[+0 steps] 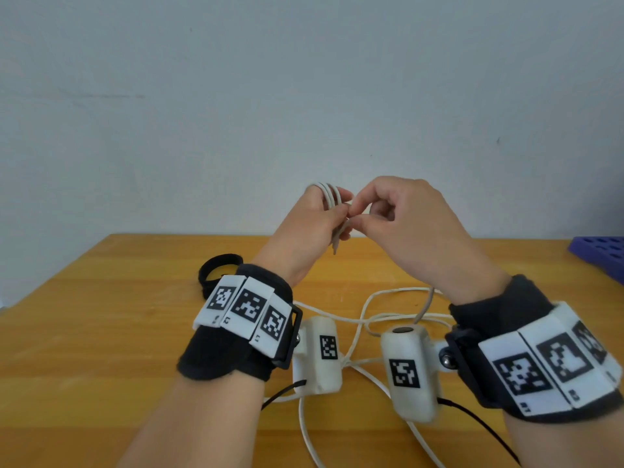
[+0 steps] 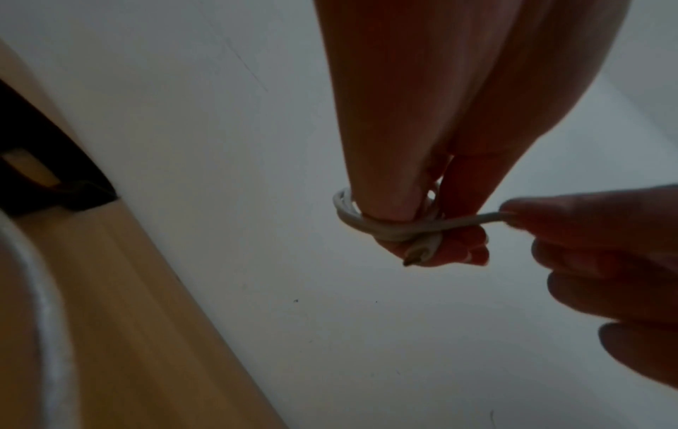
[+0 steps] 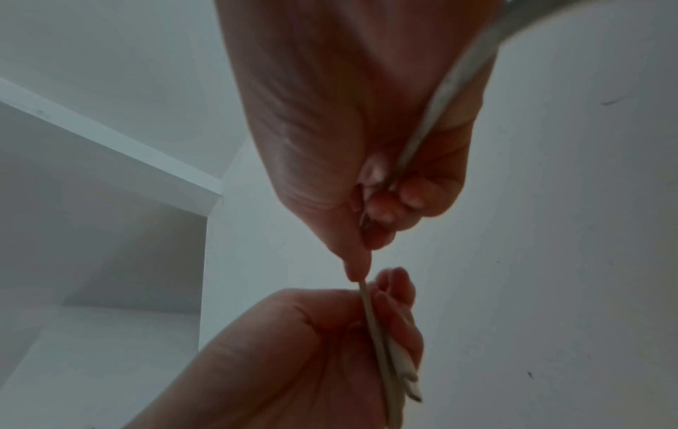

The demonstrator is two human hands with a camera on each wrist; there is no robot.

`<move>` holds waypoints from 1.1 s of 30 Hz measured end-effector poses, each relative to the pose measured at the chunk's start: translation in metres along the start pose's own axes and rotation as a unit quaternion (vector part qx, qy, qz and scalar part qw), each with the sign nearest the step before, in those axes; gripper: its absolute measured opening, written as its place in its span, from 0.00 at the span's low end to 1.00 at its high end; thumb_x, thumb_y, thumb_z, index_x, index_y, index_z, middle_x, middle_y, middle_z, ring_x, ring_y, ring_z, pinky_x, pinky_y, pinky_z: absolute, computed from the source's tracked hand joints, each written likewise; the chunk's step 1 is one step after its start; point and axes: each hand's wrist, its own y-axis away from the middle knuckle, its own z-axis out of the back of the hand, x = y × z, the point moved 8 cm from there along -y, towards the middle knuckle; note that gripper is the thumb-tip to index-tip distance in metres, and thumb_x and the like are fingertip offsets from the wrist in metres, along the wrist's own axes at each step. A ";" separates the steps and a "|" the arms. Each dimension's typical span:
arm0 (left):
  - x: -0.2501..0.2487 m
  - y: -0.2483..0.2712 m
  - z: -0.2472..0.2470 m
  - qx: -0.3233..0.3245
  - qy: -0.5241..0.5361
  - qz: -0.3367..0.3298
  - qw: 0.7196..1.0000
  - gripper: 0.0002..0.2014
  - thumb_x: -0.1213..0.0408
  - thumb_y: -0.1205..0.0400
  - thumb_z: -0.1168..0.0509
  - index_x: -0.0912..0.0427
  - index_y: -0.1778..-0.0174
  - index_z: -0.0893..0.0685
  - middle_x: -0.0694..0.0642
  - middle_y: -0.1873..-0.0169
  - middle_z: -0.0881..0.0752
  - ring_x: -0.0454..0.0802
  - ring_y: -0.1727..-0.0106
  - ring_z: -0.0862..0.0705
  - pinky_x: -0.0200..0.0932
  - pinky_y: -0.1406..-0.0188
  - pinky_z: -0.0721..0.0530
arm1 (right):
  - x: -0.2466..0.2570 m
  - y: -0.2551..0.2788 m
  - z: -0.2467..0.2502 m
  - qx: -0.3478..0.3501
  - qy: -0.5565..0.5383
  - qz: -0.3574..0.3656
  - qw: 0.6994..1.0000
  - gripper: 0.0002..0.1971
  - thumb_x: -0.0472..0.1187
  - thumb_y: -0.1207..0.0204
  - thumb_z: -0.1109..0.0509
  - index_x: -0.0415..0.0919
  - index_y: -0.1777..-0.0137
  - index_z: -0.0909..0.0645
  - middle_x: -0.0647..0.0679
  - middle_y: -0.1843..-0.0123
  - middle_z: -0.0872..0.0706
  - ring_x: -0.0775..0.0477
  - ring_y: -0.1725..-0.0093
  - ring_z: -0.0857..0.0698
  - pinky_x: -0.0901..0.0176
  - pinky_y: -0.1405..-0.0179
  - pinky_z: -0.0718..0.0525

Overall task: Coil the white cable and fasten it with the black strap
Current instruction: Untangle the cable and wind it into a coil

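Both hands are raised above the wooden table (image 1: 135, 332). Loops of the white cable (image 1: 329, 194) are wound round the fingers of my left hand (image 1: 337, 214), whose thumb presses them. In the left wrist view the cable loops (image 2: 366, 225) circle the fingers and the connector end (image 2: 416, 257) sticks out below. My right hand (image 1: 359, 216) pinches the cable strand just beside the left fingers; the same pinch shows in the right wrist view (image 3: 361, 278). The rest of the cable (image 1: 371, 319) lies loose on the table under my wrists. The black strap (image 1: 219, 265) lies curled on the table, left of my left wrist.
A purple tray with round holes (image 1: 604, 255) sits at the table's far right edge. A pale wall stands behind the table. Black wires (image 1: 479, 423) run from the wrist cameras toward me.
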 end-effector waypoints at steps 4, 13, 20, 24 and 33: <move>0.005 0.002 0.000 -0.001 0.028 0.022 0.999 0.10 0.69 0.19 0.39 0.67 0.43 0.23 0.54 0.68 0.18 0.46 0.69 0.23 0.41 0.63 0.22 | 0.002 0.000 0.005 -0.004 -0.036 0.005 0.999 0.07 0.36 0.25 0.31 0.50 0.59 0.21 0.53 0.59 0.16 0.56 0.68 0.21 0.62 0.67 0.22; 0.000 0.010 -0.013 0.087 0.017 0.047 0.995 0.19 0.53 0.12 0.50 0.62 0.52 0.20 0.52 0.74 0.18 0.48 0.73 0.26 0.43 0.68 0.27 | -0.001 0.001 0.019 -0.105 -0.044 0.013 0.993 0.06 0.37 0.28 0.28 0.49 0.58 0.21 0.56 0.62 0.15 0.57 0.56 0.15 0.56 0.53 0.16; 0.002 0.017 -0.023 0.165 -0.046 0.078 0.982 0.22 0.46 0.14 0.48 0.60 0.62 0.23 0.49 0.84 0.28 0.46 0.80 0.37 0.41 0.78 0.39 | -0.012 0.005 0.028 -0.182 -0.004 0.005 0.983 0.06 0.48 0.31 0.24 0.50 0.61 0.17 0.59 0.65 0.13 0.55 0.63 0.16 0.48 0.61 0.17; 0.003 0.020 -0.022 0.183 -0.041 0.083 0.979 0.19 0.51 0.13 0.46 0.58 0.66 0.27 0.49 0.85 0.32 0.43 0.84 0.40 0.35 0.85 0.40 | -0.015 0.005 0.023 -0.175 -0.009 -0.001 0.984 0.07 0.51 0.32 0.23 0.51 0.61 0.16 0.59 0.67 0.14 0.58 0.65 0.18 0.53 0.63 0.18; -0.012 0.020 -0.029 0.207 0.049 0.060 0.975 0.21 0.53 0.12 0.50 0.58 0.68 0.25 0.49 0.86 0.33 0.42 0.84 0.41 0.35 0.85 0.40 | -0.012 0.006 0.018 -0.212 0.033 0.056 0.975 0.08 0.45 0.19 0.35 0.49 0.54 0.14 0.54 0.58 0.15 0.52 0.60 0.18 0.48 0.58 0.19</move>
